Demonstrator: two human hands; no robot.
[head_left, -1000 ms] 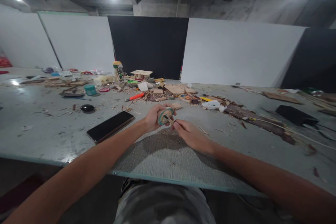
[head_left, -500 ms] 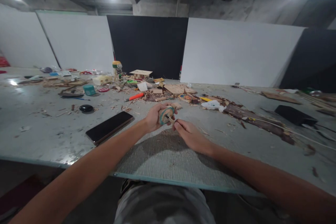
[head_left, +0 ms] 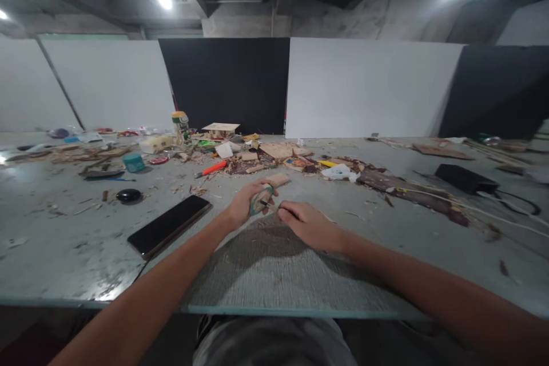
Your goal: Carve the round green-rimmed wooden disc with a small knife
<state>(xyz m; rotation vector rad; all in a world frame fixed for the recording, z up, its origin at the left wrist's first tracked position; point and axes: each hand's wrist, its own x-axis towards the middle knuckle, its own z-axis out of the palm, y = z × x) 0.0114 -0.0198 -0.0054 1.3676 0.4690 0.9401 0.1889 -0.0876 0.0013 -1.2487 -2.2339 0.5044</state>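
Note:
My left hand [head_left: 241, 206] is closed around a small rounded wooden piece [head_left: 257, 201] with a teal rim, its bare wood face turned toward my right. My right hand [head_left: 309, 225] grips a slim carving tool [head_left: 271, 207] by its light wooden handle. The tool's dark tip lies against or just in front of the wooden face; contact is hard to make out. Both hands are low over the table near its front edge. A pale wood block [head_left: 278, 179] shows just beyond my left fingers.
A phone [head_left: 170, 225] lies left of my left forearm, with a black oval object [head_left: 128, 195] behind it. Farther back are an orange-handled tool [head_left: 213, 167], a teal jar [head_left: 134, 162], wood scraps and shavings. Bark [head_left: 412, 194] and a black box [head_left: 465, 179] lie to the right.
The view has turned slightly right, so everything sits farther left. The wooden piece has tilted in my left hand, its face now narrower to view. Both hands keep their holds.

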